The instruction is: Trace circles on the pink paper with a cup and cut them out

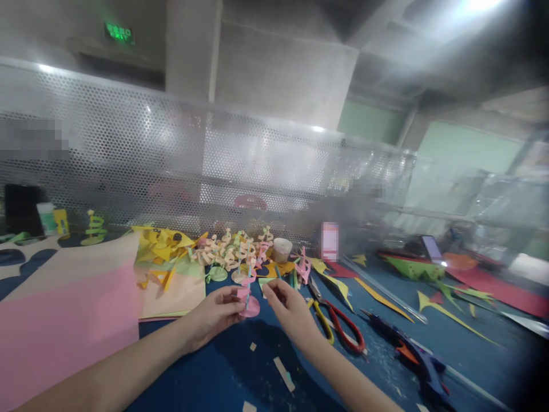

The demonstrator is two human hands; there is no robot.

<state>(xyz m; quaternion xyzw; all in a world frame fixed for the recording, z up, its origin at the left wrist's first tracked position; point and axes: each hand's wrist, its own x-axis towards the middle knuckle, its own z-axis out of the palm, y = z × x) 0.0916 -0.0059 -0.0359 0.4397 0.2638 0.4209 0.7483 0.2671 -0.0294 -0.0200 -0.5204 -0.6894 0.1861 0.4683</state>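
Observation:
My left hand [213,316] pinches a small pink paper ornament [249,301], a round pink base with a thin upright stick. My right hand [290,309] is just to its right, fingers curled with the fingertips near the stick's top; whether it grips anything is blurred. Both hands hover above a dark blue table [240,372]. Right behind them stand several finished paper ornaments [234,252] in pale orange, pink and green.
Large pink and peach paper sheets [64,309] lie at left. Yellow paper scraps [160,243] sit behind them. Scissors with red and yellow handles [338,320] and a dark glue gun [407,349] lie at right. A paper cup [282,249] and perforated metal screen [171,160] stand behind.

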